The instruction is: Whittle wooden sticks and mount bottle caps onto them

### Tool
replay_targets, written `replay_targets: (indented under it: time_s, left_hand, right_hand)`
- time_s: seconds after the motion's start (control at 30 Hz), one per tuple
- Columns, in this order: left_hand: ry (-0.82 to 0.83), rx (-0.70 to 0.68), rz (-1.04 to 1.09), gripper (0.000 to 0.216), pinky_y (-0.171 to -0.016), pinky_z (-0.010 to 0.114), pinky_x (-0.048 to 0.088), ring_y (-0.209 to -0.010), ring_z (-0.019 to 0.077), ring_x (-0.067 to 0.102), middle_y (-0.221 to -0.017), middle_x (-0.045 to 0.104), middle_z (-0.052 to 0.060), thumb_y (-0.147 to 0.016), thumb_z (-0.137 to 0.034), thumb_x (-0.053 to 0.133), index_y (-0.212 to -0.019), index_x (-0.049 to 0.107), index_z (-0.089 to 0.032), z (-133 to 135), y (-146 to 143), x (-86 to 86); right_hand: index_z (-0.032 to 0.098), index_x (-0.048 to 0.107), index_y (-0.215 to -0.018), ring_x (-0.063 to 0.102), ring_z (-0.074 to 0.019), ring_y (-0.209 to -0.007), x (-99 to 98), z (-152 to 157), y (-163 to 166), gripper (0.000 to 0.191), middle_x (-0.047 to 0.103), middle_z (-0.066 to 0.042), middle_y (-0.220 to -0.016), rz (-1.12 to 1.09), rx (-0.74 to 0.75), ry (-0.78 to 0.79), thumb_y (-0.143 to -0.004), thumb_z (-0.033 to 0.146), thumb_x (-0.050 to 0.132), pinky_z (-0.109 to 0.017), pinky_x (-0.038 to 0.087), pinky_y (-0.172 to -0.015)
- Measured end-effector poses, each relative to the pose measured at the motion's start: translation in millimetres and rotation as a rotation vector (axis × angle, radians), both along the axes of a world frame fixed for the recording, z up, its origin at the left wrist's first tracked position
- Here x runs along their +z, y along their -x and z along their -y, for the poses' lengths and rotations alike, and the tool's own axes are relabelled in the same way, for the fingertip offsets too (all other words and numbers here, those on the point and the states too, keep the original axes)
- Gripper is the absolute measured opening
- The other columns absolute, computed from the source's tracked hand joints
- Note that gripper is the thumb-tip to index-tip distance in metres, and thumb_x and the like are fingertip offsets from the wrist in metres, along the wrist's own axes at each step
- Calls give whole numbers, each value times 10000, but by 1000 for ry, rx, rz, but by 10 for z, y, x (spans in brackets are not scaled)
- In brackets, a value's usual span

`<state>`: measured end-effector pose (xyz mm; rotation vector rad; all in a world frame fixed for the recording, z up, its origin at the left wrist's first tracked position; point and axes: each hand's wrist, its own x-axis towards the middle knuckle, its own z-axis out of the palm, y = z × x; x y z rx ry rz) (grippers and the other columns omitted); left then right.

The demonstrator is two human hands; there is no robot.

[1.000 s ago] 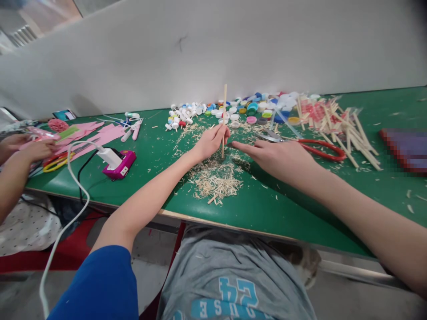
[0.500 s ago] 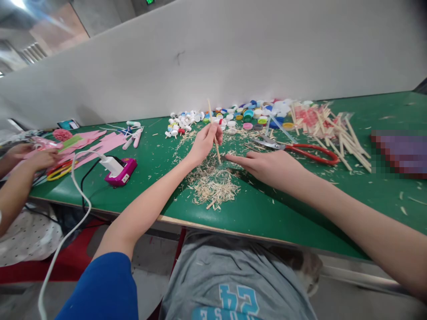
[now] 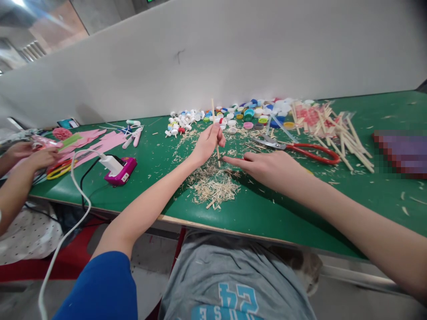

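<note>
My left hand [image 3: 207, 142] is closed round a thin wooden stick [image 3: 215, 129] that stands almost upright, its lower tip over a heap of wood shavings [image 3: 213, 184] on the green table [image 3: 267, 209]. My right hand [image 3: 267, 165] lies low over the table just right of the stick, forefinger stretched toward the stick's lower tip, thumb apart, nothing visible in it. Red-handled shears [image 3: 300, 149] lie just behind my right hand.
Coloured bottle caps [image 3: 247, 116] and small white capped pieces [image 3: 182, 121] lie along the white back wall. Loose wooden sticks [image 3: 336, 131] lie to the right. A pink device with a white plug [image 3: 118, 168], pink paper [image 3: 100, 141] and another person's hands [image 3: 36, 155] are at left.
The stick in my left hand tilted leftward, then came back nearly upright. My right forefinger stayed pointed at its lower tip. The view shifted slightly after the first frame.
</note>
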<state>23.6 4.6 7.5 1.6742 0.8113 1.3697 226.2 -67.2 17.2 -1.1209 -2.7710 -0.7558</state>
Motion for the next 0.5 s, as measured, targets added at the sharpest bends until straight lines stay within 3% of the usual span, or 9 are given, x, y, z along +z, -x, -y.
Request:
replay_targets:
  time_s: [0.23, 0.5]
  left_hand:
    - [-76, 35, -144, 390, -635, 252, 461, -576, 85, 518, -582, 508, -29, -1000, -468, 282, -786, 477, -206, -42, 33, -51]
    - [-79, 26, -156, 405, -628, 256, 462, -567, 84, 510, -580, 489, -33, -994, -485, 289, -749, 454, -208, -17, 47, -29]
  right_hand:
    - [354, 429, -1456, 263, -45, -523, 18, 26, 6, 689, 558, -29, -808, 22, 42, 7, -848, 44, 332, -241, 84, -539]
    - [377, 350, -1496, 96, -38, -480, 33, 34, 69, 736, 566, -4, -827, 54, -30, 79, -835, 53, 353, -233, 80, -528]
